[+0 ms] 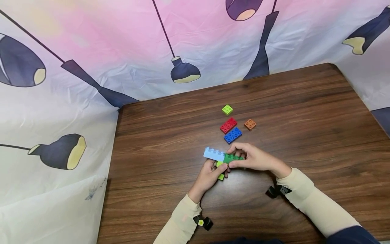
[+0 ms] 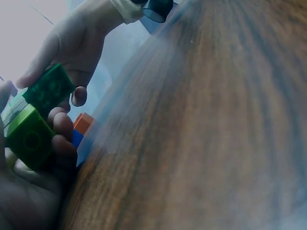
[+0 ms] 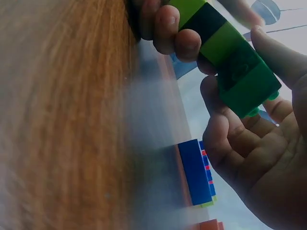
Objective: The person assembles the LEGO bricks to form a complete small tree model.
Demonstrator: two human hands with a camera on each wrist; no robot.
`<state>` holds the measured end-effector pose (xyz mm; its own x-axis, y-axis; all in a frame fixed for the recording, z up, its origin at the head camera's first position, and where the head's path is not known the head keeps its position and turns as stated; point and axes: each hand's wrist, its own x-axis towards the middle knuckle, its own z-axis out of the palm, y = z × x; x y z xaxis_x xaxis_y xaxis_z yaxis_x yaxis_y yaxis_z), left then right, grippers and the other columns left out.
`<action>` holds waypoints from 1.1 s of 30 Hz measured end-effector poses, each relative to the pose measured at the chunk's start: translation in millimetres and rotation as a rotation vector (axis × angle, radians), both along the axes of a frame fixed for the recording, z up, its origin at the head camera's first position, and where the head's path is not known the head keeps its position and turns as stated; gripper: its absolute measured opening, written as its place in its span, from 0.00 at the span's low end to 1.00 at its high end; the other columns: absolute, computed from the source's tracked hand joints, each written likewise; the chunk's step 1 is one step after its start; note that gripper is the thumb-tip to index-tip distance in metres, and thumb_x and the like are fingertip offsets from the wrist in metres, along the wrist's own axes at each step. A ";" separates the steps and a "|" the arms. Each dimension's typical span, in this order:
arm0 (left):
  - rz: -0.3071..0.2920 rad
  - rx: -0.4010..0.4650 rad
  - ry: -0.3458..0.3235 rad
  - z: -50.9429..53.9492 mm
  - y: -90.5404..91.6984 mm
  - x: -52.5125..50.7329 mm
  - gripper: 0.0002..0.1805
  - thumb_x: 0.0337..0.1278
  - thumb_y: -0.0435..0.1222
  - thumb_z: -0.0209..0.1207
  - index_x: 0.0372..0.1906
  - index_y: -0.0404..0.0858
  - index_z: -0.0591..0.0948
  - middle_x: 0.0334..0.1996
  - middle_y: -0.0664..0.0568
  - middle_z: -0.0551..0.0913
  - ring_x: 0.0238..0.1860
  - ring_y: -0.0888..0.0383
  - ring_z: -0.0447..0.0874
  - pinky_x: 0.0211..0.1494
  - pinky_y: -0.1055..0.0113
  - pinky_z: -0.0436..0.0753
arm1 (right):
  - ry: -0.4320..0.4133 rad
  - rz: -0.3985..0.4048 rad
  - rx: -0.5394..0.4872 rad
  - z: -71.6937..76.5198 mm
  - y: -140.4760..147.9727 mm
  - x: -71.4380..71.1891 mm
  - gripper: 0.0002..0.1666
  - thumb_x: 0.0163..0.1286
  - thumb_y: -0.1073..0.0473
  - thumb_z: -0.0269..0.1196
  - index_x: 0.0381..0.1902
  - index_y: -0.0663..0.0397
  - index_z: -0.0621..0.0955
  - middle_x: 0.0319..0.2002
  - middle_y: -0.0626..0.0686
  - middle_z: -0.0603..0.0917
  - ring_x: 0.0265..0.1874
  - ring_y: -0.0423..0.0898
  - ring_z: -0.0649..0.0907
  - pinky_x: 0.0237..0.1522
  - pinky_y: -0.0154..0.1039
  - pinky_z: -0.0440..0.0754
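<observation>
A joined build of toy building bricks is held above the table by both hands. In the head view, a light blue brick [image 1: 214, 154] forms its left end and a dark green brick [image 1: 232, 158] its right. Lime green bricks [image 1: 220, 177] sit below these; a dark section [image 3: 206, 21] shows between lime ones in the right wrist view. My left hand [image 1: 208, 178] grips the lime part, thumb in front. With thumb and fingers my right hand [image 1: 255, 158] pinches the dark green brick, whose hollow underside partly shows in the left wrist view.
Beyond the hands on the brown wooden table [image 1: 158, 135] lie a blue brick [image 1: 233, 135], a red brick [image 1: 228, 125], an orange brick [image 1: 250, 124] and a small lime brick [image 1: 227, 109]. A patterned cloth [image 1: 137, 40] hangs along the table's back and left edges.
</observation>
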<state>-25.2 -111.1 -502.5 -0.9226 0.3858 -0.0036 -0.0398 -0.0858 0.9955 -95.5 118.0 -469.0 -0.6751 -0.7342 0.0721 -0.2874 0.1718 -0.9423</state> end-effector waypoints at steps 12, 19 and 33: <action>0.023 0.029 -0.027 -2.4 0.1 -0.5 0.27 0.84 0.43 0.51 0.50 0.15 0.79 0.37 0.19 0.83 0.33 0.64 0.89 0.39 0.72 0.86 | 0.286 -0.104 0.149 23.9 8.3 -33.1 0.14 0.71 0.61 0.72 0.53 0.58 0.86 0.45 0.51 0.88 0.40 0.49 0.85 0.42 0.47 0.85; 0.024 0.047 -0.055 -4.6 2.0 1.6 0.22 0.83 0.39 0.52 0.51 0.17 0.78 0.36 0.17 0.83 0.36 0.60 0.91 0.43 0.67 0.89 | 0.403 -0.211 0.437 10.8 12.6 -49.2 0.18 0.70 0.65 0.72 0.57 0.60 0.86 0.57 0.60 0.85 0.61 0.60 0.80 0.66 0.62 0.77; 0.036 -0.004 -0.047 -1.6 0.6 -2.8 0.26 0.84 0.40 0.52 0.46 0.15 0.81 0.34 0.20 0.84 0.35 0.64 0.90 0.42 0.70 0.88 | 0.441 -0.207 0.419 1.1 8.9 -49.2 0.20 0.68 0.66 0.74 0.57 0.60 0.87 0.56 0.59 0.85 0.58 0.59 0.82 0.63 0.62 0.78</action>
<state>-28.0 -110.5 -504.1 -0.9347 0.3520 -0.0491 -0.0839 -0.0844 0.9929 -144.7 126.9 -467.8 -0.7783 -0.6181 0.1103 -0.5540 0.5934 -0.5838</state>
